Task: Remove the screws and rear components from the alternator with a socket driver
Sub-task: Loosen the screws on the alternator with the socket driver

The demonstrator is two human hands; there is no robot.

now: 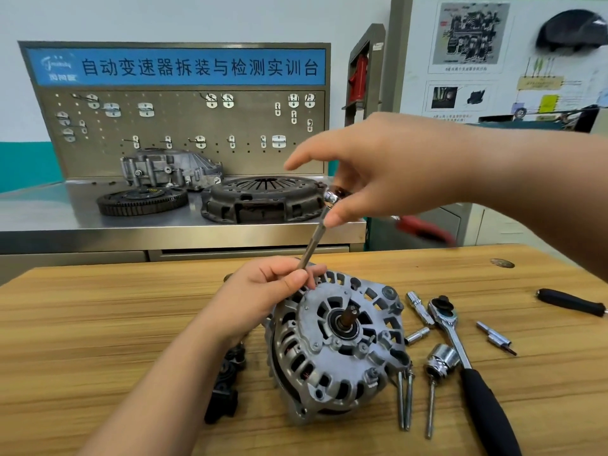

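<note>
Bare left grip (260, 291), bare right grip (388, 169), bare forearms (171, 373), short nails (291, 284).

Wooden table (98, 324): alternator (339, 350) near middle, tilted. Left of it, black parts (223, 399). Right of it: two long bolts (404, 399), large socket (441, 360), small socket (417, 335), black-gripped ratchet (460, 353), black-handled tool (570, 301) at far right.

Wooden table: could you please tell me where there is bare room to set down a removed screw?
The widest bare patch of the table lies left of the left hand. Another lies right of the ratchet, nearer than the small bit. It is crowded between the alternator and the ratchet, with long bolts and sockets.
</note>
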